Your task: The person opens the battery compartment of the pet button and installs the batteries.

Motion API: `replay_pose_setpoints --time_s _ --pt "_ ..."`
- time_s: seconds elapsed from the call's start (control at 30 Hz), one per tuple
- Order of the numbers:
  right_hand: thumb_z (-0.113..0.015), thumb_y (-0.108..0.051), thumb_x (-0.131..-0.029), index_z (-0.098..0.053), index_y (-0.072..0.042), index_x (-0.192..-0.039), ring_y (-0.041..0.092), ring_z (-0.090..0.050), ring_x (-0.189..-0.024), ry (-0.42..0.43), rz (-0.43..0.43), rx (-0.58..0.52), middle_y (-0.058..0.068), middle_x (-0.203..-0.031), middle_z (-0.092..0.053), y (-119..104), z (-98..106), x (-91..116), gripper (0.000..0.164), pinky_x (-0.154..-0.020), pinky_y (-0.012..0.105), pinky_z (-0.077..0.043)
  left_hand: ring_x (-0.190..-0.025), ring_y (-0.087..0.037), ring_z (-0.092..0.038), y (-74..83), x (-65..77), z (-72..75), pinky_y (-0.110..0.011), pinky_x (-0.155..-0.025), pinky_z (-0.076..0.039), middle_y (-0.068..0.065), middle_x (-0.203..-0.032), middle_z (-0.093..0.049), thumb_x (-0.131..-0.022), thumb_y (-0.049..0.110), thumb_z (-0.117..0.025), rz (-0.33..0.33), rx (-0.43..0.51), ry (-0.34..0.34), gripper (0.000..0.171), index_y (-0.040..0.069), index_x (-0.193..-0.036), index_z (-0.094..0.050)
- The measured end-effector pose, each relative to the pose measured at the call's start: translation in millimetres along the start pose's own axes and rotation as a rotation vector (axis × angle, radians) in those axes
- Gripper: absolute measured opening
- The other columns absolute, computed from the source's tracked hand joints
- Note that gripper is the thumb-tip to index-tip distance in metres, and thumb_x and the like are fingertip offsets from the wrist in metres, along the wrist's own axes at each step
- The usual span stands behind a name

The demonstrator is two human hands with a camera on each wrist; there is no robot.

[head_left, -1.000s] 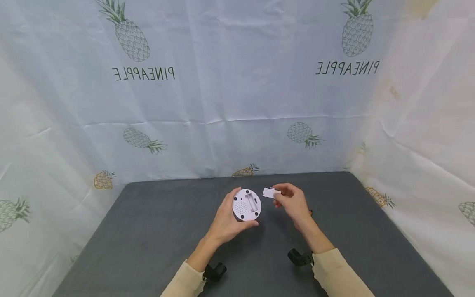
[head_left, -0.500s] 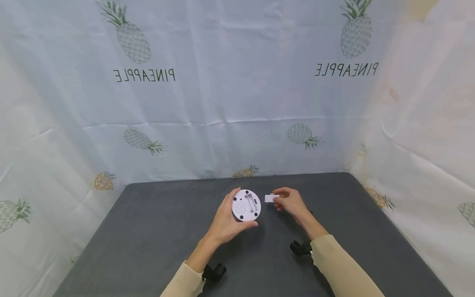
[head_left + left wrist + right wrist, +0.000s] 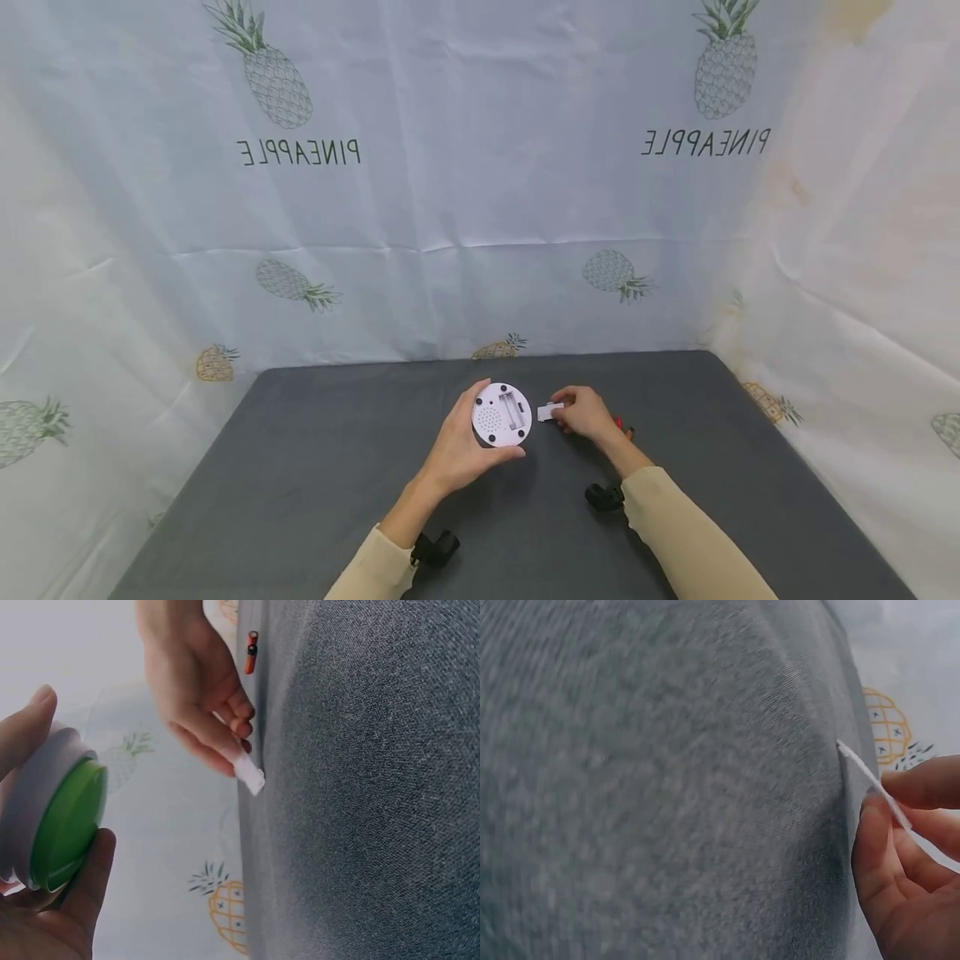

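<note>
My left hand [image 3: 457,446] grips a round white device [image 3: 489,427] by its edge, the underside tilted toward the head camera. That underside shows speaker holes, dark round feet and an uncovered battery compartment [image 3: 512,410] with no batteries visible in it. A green face [image 3: 71,825] shows on the device's other side in the left wrist view. To the right, my right hand [image 3: 588,414] pinches a small white battery cover [image 3: 547,412] between thumb and fingers, just above the table. The cover is apart from the device and appears edge-on in the right wrist view.
Batteries [image 3: 251,652], red-orange and black, lie on the grey cloth-covered table [image 3: 337,467] beyond my right hand, partly hidden by the wrist in the head view. White pineapple-print curtains [image 3: 450,167] rise behind the table and on both sides.
My right hand has moved down slightly with the battery cover, toward the table. The left hand holds the device nearly still. The batteries show more beside the right wrist.
</note>
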State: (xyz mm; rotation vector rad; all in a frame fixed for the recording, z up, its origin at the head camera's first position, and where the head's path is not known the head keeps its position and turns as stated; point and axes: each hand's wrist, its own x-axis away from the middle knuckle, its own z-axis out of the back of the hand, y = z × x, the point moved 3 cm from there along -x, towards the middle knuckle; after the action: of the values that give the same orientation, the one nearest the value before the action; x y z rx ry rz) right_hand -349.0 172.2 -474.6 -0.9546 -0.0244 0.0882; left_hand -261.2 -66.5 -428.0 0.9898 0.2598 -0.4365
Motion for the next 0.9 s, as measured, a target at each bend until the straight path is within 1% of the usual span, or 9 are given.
replay_pose_setpoints --time_s 0.13,0.2,0.33,0.5,0.63,0.73,0.9 --pt "-0.074 -0.007 -0.087 -0.071 0.005 -0.112 0.017 -0.055 -0.061 0.022 0.089 0.188 0.006 -0.076 -0.059 0.8 1.2 -0.3 0.027 -0.059 0.032 -0.046 -0.117 -0.023 -0.055 0.6 0.4 -1.5 -0.049 -0.094 -0.045 -0.008 -0.144 -0.051 -0.067 0.039 -0.096 -0.011 0.001 0.001 0.107 0.015 -0.154 -0.038" --pt "-0.075 -0.009 -0.087 -0.071 0.004 -0.111 0.018 -0.053 -0.067 0.028 0.112 0.263 0.006 -0.079 -0.060 0.8 2.4 -0.5 0.027 -0.062 0.034 -0.045 -0.117 -0.023 -0.055 0.8 0.4 -1.6 -0.049 -0.094 -0.045 -0.008 -0.144 -0.051 -0.067 0.040 -0.096 -0.016 0.002 0.001 0.107 0.014 -0.154 -0.038" --pt "-0.075 -0.010 -0.088 -0.071 0.003 -0.112 0.020 -0.058 -0.076 0.005 0.127 0.368 0.009 -0.088 -0.065 -2.8 8.4 3.4 0.027 -0.070 0.040 -0.049 -0.117 -0.023 -0.054 0.7 -0.1 -1.7 -0.049 -0.094 -0.045 -0.008 -0.144 -0.050 -0.067 0.040 -0.096 -0.011 -0.003 -0.002 0.108 0.014 -0.154 -0.038" --pt "-0.072 -0.010 -0.091 -0.070 0.003 -0.115 0.025 -0.062 -0.085 -0.054 0.174 0.438 0.012 -0.096 -0.066 -9.5 23.7 14.2 0.028 -0.076 0.046 -0.052 -0.115 -0.021 -0.055 -0.2 -1.8 -1.2 -0.047 -0.094 -0.045 -0.006 -0.142 -0.052 -0.065 0.037 -0.097 0.001 -0.006 0.003 0.107 0.016 -0.153 -0.040" --pt "-0.071 -0.014 -0.094 -0.069 0.002 -0.119 0.029 -0.063 -0.094 -0.083 0.221 0.483 0.012 -0.102 -0.065 -7.9 38.0 23.6 0.030 -0.079 0.048 -0.052 -0.115 -0.021 -0.055 -0.6 -3.0 -1.3 -0.047 -0.095 -0.045 -0.006 -0.141 -0.052 -0.065 0.036 -0.097 -0.007 -0.013 0.007 0.106 0.015 -0.153 -0.040" --pt "-0.070 -0.019 -0.096 -0.068 0.001 -0.121 0.032 -0.063 -0.101 -0.082 0.263 0.543 0.013 -0.108 -0.065 -4.3 47.7 30.8 0.032 -0.082 0.050 -0.052 -0.115 -0.022 -0.055 -1.1 -2.9 -1.7 -0.047 -0.095 -0.045 -0.007 -0.141 -0.052 -0.065 0.036 -0.097 -0.006 -0.016 0.005 0.107 0.015 -0.153 -0.040" --pt "-0.070 -0.027 -0.097 -0.066 0.002 -0.125 0.042 -0.059 -0.114 -0.055 0.315 0.655 0.020 -0.122 -0.063 4.8 61.3 44.2 0.040 -0.090 0.056 -0.049 -0.117 -0.023 -0.054 -2.4 -0.9 -1.8 -0.048 -0.095 -0.045 -0.007 -0.143 -0.051 -0.066 0.036 -0.096 -0.001 -0.012 -0.002 0.106 0.016 -0.153 -0.040"
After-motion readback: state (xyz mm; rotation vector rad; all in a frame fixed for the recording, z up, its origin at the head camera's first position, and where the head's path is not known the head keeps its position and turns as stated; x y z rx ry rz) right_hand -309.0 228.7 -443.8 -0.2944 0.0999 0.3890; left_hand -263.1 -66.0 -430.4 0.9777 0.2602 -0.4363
